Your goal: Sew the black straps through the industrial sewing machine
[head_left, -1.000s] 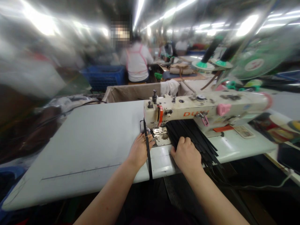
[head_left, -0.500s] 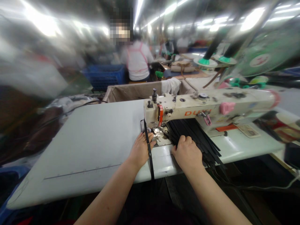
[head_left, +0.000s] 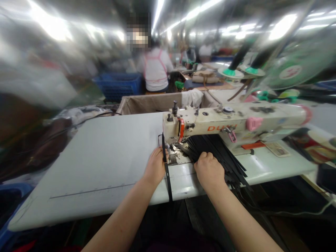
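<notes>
A long narrow black strap [head_left: 168, 182] runs from the head of the sewing machine [head_left: 195, 120] down past the table's front edge. It crosses over the fingers of my left hand [head_left: 154, 166], which are curled closed just left of the metal needle plate [head_left: 180, 157]. What those fingers pinch is hidden. Under the machine's arm lies a loose bundle of black strips [head_left: 215, 150], fanned out toward the front. My right hand [head_left: 210, 169] is closed at the bundle's left side, gripping strips there, its thumb toward the needle plate.
The white table [head_left: 105, 150] has a printed ruler line [head_left: 91, 192] near its front. A fabric-lined bin [head_left: 149, 103] stands behind it. Thread cones [head_left: 231, 70] rise at the back right. Farther off, a person [head_left: 156, 68] sits beside a blue crate [head_left: 118, 85].
My left hand has shifted slightly left and its fingers have drawn in; the thumb seen earlier right of the strap is hidden now. My right hand has hardly moved.
</notes>
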Demonstrator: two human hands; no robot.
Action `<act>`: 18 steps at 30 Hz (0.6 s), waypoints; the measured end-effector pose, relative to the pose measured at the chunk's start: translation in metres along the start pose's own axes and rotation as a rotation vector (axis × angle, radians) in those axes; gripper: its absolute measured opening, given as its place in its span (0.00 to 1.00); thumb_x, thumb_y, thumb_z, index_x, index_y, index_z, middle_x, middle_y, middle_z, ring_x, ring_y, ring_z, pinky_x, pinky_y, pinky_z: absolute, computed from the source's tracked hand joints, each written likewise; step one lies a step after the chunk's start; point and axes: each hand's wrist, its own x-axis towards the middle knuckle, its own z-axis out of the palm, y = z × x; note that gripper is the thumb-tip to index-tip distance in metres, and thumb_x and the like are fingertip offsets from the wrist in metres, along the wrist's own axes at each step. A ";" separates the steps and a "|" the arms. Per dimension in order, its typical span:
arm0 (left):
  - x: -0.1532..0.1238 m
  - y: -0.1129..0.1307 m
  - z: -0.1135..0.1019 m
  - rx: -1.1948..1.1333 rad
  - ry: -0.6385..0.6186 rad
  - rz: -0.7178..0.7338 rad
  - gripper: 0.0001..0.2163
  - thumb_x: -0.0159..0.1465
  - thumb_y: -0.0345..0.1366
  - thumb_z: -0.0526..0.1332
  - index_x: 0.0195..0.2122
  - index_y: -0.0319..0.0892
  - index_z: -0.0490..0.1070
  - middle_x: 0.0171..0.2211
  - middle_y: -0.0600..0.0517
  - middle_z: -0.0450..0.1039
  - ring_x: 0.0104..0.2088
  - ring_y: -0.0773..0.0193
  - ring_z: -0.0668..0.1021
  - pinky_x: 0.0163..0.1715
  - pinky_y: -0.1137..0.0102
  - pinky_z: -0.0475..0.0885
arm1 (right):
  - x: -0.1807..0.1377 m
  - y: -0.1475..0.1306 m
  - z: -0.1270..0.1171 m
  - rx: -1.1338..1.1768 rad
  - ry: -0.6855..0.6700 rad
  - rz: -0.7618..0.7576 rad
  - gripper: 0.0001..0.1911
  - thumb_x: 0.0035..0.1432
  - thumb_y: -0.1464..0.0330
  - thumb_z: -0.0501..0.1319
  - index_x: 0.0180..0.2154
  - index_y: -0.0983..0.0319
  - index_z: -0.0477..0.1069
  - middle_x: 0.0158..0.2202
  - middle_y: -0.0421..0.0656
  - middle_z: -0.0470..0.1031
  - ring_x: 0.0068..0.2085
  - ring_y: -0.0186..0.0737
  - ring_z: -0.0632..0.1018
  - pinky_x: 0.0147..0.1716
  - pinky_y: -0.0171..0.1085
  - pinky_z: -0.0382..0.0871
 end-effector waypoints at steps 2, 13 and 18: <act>0.000 0.000 0.001 0.009 0.006 -0.003 0.07 0.69 0.31 0.57 0.42 0.42 0.75 0.46 0.44 0.78 0.53 0.52 0.78 0.58 0.54 0.74 | 0.000 -0.002 0.001 -0.006 0.009 -0.004 0.07 0.65 0.71 0.59 0.40 0.70 0.71 0.38 0.60 0.76 0.39 0.55 0.82 0.32 0.40 0.73; -0.001 -0.004 0.002 0.102 -0.018 -0.006 0.14 0.64 0.23 0.58 0.48 0.39 0.75 0.52 0.41 0.76 0.59 0.50 0.75 0.63 0.52 0.70 | 0.011 0.006 0.011 -0.050 0.050 -0.016 0.08 0.66 0.71 0.57 0.44 0.70 0.70 0.43 0.61 0.75 0.44 0.58 0.81 0.33 0.42 0.74; 0.002 0.000 0.003 0.102 -0.051 -0.041 0.15 0.62 0.22 0.58 0.48 0.39 0.75 0.52 0.42 0.76 0.59 0.53 0.74 0.65 0.55 0.68 | 0.018 0.014 0.007 -0.073 0.017 -0.037 0.08 0.66 0.71 0.58 0.43 0.71 0.70 0.42 0.60 0.76 0.43 0.58 0.82 0.35 0.43 0.74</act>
